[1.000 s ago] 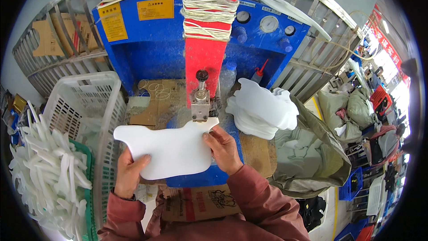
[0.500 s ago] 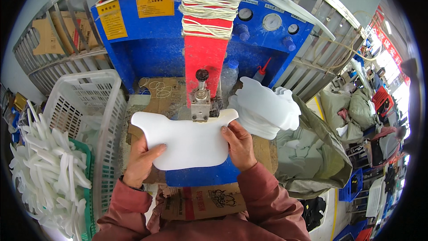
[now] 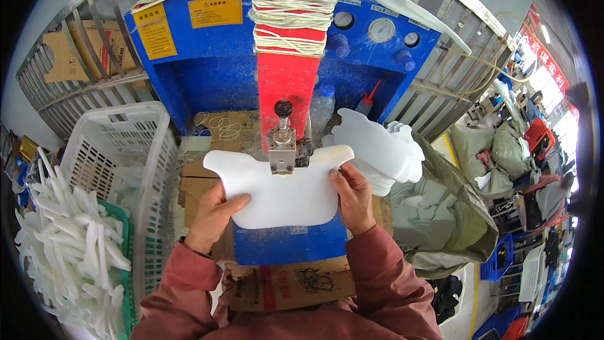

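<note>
Head-worn fisheye, facing down and forward, near white piece [image 3: 287,201].

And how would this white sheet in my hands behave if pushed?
Probably fairly stiff: the white sheet looks nearly flat, held at its sides by the left hand and right hand. Likely light, since it looks thin. Maybe slippery, given its smooth face.
</note>
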The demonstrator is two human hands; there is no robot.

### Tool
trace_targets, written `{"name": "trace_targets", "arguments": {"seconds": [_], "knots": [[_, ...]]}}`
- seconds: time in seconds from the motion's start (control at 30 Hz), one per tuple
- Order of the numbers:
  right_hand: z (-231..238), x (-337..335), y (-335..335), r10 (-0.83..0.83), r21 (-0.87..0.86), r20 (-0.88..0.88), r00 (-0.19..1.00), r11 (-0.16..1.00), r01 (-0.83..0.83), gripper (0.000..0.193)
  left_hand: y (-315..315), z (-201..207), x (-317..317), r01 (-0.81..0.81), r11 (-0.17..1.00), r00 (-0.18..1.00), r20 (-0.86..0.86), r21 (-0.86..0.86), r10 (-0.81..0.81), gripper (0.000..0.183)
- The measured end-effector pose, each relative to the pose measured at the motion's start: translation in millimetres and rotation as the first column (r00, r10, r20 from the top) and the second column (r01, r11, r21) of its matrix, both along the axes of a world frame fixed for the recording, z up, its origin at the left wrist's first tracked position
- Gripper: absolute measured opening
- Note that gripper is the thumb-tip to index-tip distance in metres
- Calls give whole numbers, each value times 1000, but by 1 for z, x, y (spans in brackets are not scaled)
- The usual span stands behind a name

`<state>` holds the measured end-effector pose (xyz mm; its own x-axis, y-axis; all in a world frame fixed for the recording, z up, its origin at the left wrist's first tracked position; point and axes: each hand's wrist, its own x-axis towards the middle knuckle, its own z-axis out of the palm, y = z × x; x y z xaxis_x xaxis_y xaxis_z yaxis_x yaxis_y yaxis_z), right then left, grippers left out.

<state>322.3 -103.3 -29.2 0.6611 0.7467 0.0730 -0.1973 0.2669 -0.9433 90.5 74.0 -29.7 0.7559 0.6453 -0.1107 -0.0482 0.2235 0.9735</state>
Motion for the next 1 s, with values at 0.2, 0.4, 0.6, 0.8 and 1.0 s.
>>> {"name": "trace_targets", "arguments": {"seconds": [0.2, 0.4, 0.6, 0.8, 1.0], "knots": [[-1, 8, 14, 18, -25, 57, 998, 1000, -16, 28, 17, -3, 3, 6, 1000, 997, 72, 14, -7, 43], [-6, 2, 20, 57, 8, -11, 998, 998, -57, 28, 19, -6, -11, -41, 999, 995, 91, -31, 44, 45], [-6, 1, 2, 18, -17, -31, 999, 1000, -19, 28, 9, -5, -6, -8, 998, 996, 89, -54, 13, 49], [-1, -2, -13, -12, 3, -75, 997, 1000, 12, 27, -3, -5, 0, 6, 998, 992, 129, -63, 2, 53], [3, -5, -26, -24, -1, -92, 995, 1000, 23, 28, -12, -9, 2, 42, 994, 986, 165, -100, -25, 55]]}}
